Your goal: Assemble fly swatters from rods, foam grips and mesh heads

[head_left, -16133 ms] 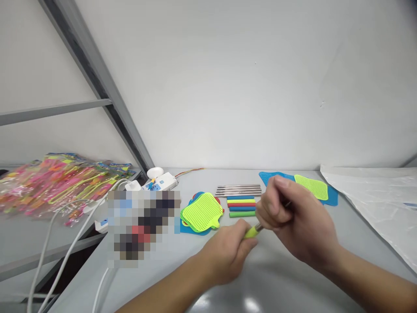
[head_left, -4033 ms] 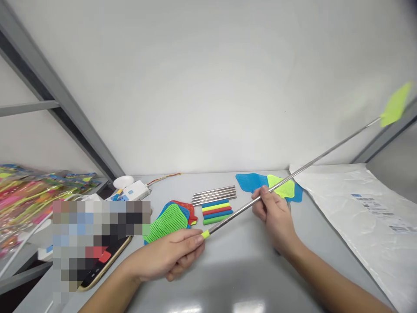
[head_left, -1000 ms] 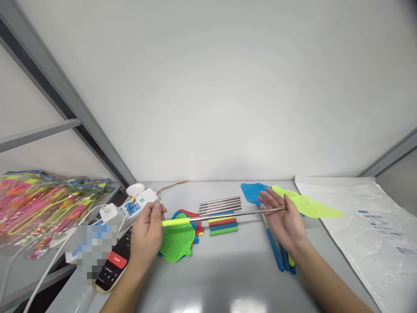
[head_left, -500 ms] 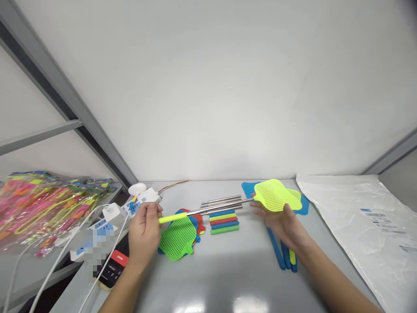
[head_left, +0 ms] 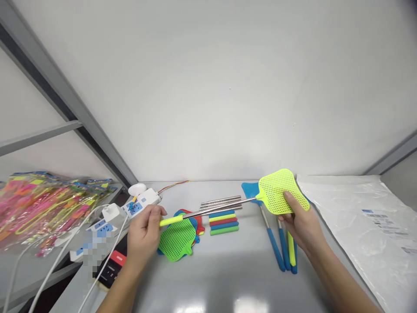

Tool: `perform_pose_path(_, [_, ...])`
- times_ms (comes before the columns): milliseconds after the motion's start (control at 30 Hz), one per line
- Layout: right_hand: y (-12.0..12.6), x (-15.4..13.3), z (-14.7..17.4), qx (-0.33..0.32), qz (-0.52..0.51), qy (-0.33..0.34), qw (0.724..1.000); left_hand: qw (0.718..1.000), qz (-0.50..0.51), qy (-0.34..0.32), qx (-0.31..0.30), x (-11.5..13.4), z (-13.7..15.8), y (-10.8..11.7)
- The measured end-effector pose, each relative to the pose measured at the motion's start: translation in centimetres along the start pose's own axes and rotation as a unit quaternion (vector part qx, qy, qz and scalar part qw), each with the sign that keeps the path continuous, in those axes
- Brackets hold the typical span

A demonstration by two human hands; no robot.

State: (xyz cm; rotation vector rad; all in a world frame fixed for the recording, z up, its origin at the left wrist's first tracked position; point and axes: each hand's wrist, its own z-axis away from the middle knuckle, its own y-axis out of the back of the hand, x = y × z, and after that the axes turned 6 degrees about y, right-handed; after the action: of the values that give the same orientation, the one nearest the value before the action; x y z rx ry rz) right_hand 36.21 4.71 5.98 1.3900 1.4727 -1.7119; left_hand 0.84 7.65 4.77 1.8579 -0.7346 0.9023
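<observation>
A yellow fly swatter (head_left: 273, 189) with a metal rod is held level above the grey table by both hands. My left hand (head_left: 145, 232) is closed around its yellow handle. Its perforated head is pinched by my right hand (head_left: 301, 221), thumb on the front face. Below the rod lie several loose metal rods (head_left: 221, 202) and a row of coloured handle tubes (head_left: 224, 221). Loose swatter heads, a green one (head_left: 177, 239) on top, are piled near my left hand. Under my right hand are several swatters with blue and yellow handles (head_left: 276, 248).
At the left, packaged colourful items (head_left: 48, 208) lie beside the table. Power strips (head_left: 143, 200), white cables and a phone (head_left: 112, 269) sit along the left edge. A white plastic mailer bag (head_left: 352, 217) covers the right side. A wall stands behind the table.
My right hand has moved right and turned the yellow head flatter toward the camera, now gripping it by its outer edge. My left hand still grips the handle.
</observation>
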Motion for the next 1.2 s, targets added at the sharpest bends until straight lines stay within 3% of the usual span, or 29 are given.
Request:
perform_pose_path(100, [0.0,-0.3,0.1,0.004,0.008,0.023,1.0,0.995,-0.019,-0.051,-0.081,-0.3,-0.1,0.3])
perform_pose_path(167, [0.0,-0.3,0.1,0.005,0.011,0.032,0.999,0.992,-0.014,-0.065,-0.104,-0.4,-0.2,0.4])
perform_pose_path(300, [0.0,0.0,0.3,-0.006,-0.001,0.01,1.0,0.993,0.009,-0.039,-0.108,-0.7,-0.8,0.4])
perform_pose_path(400, [-0.1,0.1,0.3,-0.001,-0.008,-0.006,1.0,0.983,0.009,-0.024,-0.179,-0.6,-1.3,0.6])
perform_pose_path(500, [-0.5,0.0,0.5,0.044,0.008,0.046,0.998,0.955,-0.02,-0.031,-0.295,0.3,-0.9,0.4])
perform_pose_path(633, [-1.2,-0.2,1.1,0.006,0.022,0.085,0.996,0.895,-0.07,-0.076,-0.435,2.1,1.1,-0.7])
perform_pose_path(700, [-1.3,-0.2,1.2,0.007,0.042,0.09,0.995,0.884,-0.089,-0.096,-0.449,2.5,2.2,-1.3])
perform_pose_path(933, [-1.2,-0.2,0.7,0.043,0.051,0.117,0.991,0.885,-0.099,-0.083,-0.447,2.3,4.4,-2.7])
perform_pose_path(1200, [-3.9,2.3,3.7,-0.003,0.152,0.086,0.985,0.888,-0.068,-0.08,-0.447,3.8,5.8,-4.1])
